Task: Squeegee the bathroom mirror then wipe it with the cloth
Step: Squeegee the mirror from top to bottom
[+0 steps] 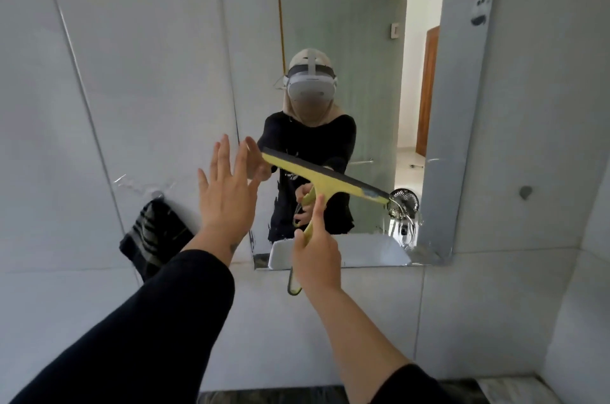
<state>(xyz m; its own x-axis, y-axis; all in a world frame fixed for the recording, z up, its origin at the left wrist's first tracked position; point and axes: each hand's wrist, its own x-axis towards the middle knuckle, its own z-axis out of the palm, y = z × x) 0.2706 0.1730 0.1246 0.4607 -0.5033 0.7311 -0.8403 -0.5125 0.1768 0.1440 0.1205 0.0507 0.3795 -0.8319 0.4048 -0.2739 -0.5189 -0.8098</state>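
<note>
Squeegee step: right hand grips yellow squeegee w/ blade on mirror, left hand splayed flat beside blade's left end; next probably an even downward pull.

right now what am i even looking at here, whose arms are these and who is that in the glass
This is one picture from a camera worn on a person's head, looking forward and down, so the two arms reaching in from the bottom are the wearer's own. There is no robot. The figure in the mirror is the same person's reflection, with the headset that carries the camera.

The right hand grips the handle of a yellow squeegee, whose dark blade is tilted across the lower part of the mirror. The left hand is open and holds nothing, fingers spread by the mirror's left edge near the blade's end; whether it touches the glass is unclear.

A dark striped cloth hangs on the tiled wall to the left of the mirror, untouched. A white basin and a tap show only as reflections at the bottom of the mirror.
</note>
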